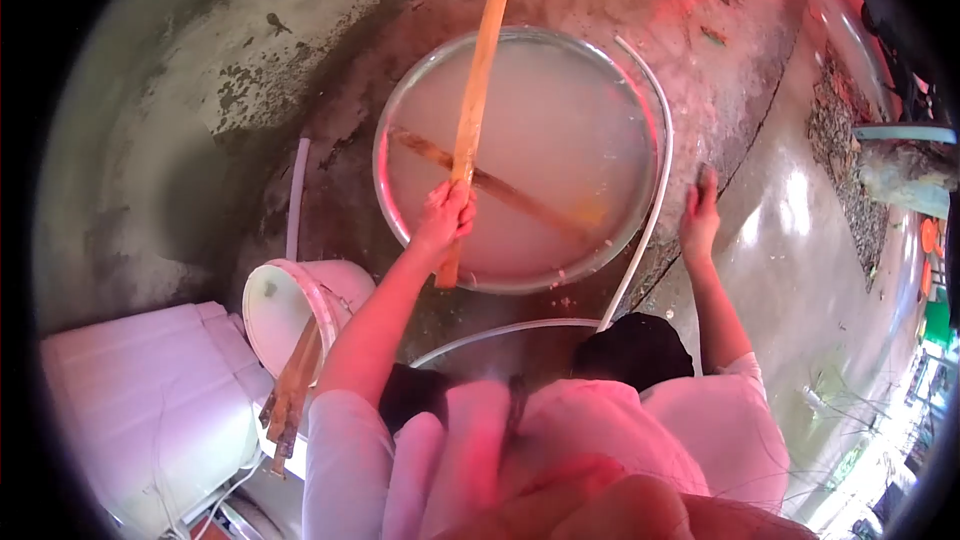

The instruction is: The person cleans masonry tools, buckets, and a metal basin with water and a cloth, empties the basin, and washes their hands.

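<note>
My left hand (442,224) is closed around a long wooden slat (482,70), gripping it near its lower end. The slat is held over a wide round metal basin (392,216) of cloudy water (560,100), and its upper end reaches past the far rim. Another wooden slat (530,206) lies slantwise in the water, partly blurred by it. A yellowish patch shows near its right end; I cannot make out what it is. Off to the right of the basin, my right hand (700,220) is empty with its fingers stretched out, touching nothing I can see.
A pale hose (657,190) curves along the basin's right side and across the front. At lower left stand a tilted white bucket (335,285) with wooden pieces (294,390) at its mouth and a large white box (150,410). The concrete floor (740,280) looks wet.
</note>
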Available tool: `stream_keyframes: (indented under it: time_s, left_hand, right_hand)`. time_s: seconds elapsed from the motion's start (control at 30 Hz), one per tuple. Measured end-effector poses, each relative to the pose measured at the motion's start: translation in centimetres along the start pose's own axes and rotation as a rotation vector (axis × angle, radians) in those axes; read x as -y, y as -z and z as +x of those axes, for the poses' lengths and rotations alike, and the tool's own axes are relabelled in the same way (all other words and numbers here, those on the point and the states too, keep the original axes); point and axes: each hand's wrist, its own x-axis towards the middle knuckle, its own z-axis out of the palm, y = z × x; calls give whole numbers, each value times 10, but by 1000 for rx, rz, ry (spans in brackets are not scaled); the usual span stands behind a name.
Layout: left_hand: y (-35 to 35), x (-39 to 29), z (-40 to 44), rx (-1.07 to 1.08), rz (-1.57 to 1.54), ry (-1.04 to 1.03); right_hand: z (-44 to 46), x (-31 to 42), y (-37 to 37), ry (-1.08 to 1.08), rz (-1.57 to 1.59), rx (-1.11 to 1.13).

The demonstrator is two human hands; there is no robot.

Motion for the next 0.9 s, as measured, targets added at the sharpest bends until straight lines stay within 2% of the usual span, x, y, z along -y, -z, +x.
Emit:
stream_keyframes:
  time_s: [0.07,0.13,0.17,0.2,0.3,0.37,0.47,0.57,0.67,0.7,0.8,0.83,0.9]
  left_hand:
    - [-7,4,11,-35,-5,-59]
    - [-10,12,16,-103,53,-96]
    - [-11,15,17,-132,81,-112]
    - [-9,16,16,-190,238,-174]
    - [0,17,13,-382,680,-410]
    - [14,23,13,-506,937,-624]
    - [19,32,6,-382,943,-535]
    - [23,26,-1,-381,896,-600]
    - [34,22,2,-373,844,-616]
    - [39,22,2,-359,826,-579]
    - [46,21,-1,-313,821,-499]
    - [44,19,-4,-292,851,-490]
    - [40,18,-11,-267,920,-512]
  right_hand:
    - [4,101,12,61,70,402]
    - [-10,161,1,314,40,554]
    - [-16,180,-7,368,12,609]
    - [-22,195,-14,419,-15,664]
    - [-19,241,-21,363,-131,743]
    - [-4,254,-38,345,-69,643]
    - [49,267,-64,341,20,517]
    - [94,283,-63,100,-35,526]
    - [59,284,-47,341,5,562]
    - [42,272,-52,333,-74,646]
    - [45,264,-56,350,-57,623]
    - [59,285,-45,351,-112,538]
    - [110,287,-53,316,34,400]
